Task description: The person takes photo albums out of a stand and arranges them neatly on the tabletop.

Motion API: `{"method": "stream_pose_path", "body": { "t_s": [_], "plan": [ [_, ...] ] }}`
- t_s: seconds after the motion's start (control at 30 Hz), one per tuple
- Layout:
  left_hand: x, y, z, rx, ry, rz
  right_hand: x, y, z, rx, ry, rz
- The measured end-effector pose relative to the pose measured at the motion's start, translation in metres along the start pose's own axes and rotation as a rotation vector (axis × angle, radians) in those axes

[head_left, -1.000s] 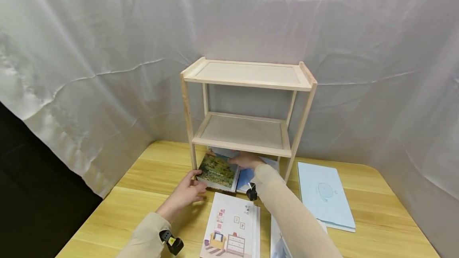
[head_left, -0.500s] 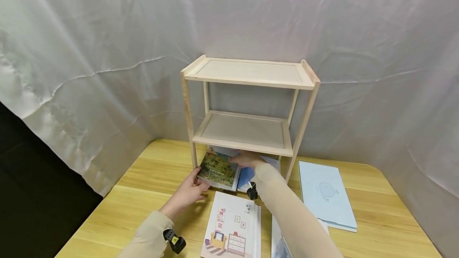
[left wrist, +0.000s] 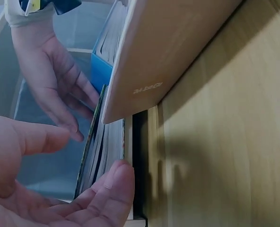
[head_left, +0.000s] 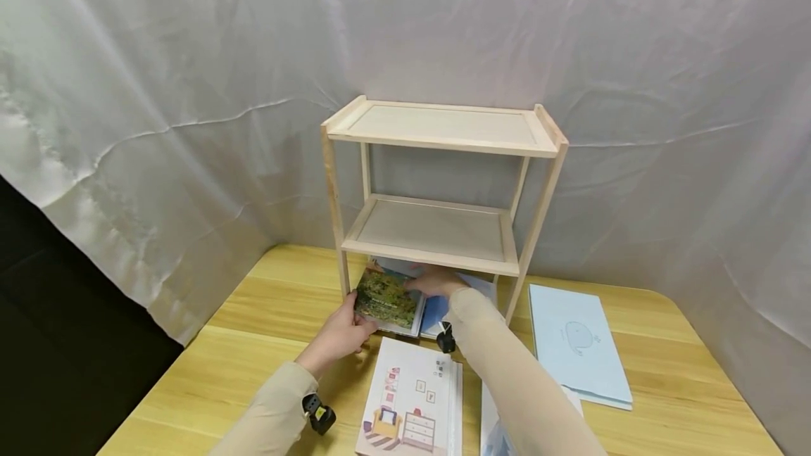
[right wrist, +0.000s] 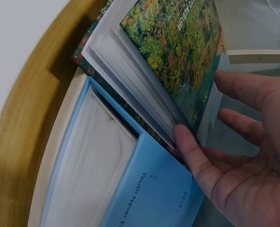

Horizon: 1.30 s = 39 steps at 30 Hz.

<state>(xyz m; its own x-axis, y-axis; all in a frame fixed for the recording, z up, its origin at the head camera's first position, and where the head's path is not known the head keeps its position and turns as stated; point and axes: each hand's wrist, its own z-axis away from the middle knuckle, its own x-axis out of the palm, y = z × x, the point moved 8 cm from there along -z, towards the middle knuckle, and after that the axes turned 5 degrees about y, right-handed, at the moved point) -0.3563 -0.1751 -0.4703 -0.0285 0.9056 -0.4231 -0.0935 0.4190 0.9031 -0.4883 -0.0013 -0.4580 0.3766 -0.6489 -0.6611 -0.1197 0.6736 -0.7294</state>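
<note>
A photo album [head_left: 388,299] with a leafy landscape cover lies under the middle shelf, its cover slightly lifted from its pages in the right wrist view. My left hand [head_left: 345,333] is at the album's front left corner, fingertips by its front edge; thumb and fingers stand apart in the left wrist view. My right hand [head_left: 437,281] reaches under the shelf from the right. Its fairly straight fingers touch the album's right side and page edges. A blue book [right wrist: 159,184] lies right beside the album. The middle shelf partly hides the right hand.
The wooden shelf rack [head_left: 437,259] stands over the album. In front lies a white book [head_left: 405,400] with drawn furniture. A light blue book [head_left: 576,343] with a whale drawing lies at the right. Another pale book [head_left: 491,428] is partly under the right forearm.
My left hand has moved slightly right and up against the album's front left corner. The album's near edge has shifted slightly inward. The right hand stays almost in place.
</note>
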Motion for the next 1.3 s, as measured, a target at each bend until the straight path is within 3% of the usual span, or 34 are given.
{"method": "stream_pose_path", "body": {
  "t_s": [0.23, 0.5, 0.77, 1.07, 1.3],
  "plan": [
    [-0.004, 0.0, 0.0, 0.019, 0.03, -0.138, -0.003, -0.002, -0.002, -0.024, 0.008, 0.023],
    [-0.008, 0.001, 0.0, 0.095, 0.1, -0.279, -0.005, -0.007, 0.005, 0.005, 0.046, 0.063],
    [-0.008, -0.003, -0.001, 0.075, 0.099, -0.275, -0.006, -0.013, 0.008, 0.014, 0.033, 0.102],
    [-0.006, -0.002, 0.0, 0.058, 0.102, -0.27, -0.011, -0.021, 0.009, -0.056, 0.087, 0.079],
    [-0.006, -0.004, 0.001, 0.045, 0.112, -0.228, -0.01, -0.026, 0.011, -0.055, 0.088, 0.186]
  ]
}}
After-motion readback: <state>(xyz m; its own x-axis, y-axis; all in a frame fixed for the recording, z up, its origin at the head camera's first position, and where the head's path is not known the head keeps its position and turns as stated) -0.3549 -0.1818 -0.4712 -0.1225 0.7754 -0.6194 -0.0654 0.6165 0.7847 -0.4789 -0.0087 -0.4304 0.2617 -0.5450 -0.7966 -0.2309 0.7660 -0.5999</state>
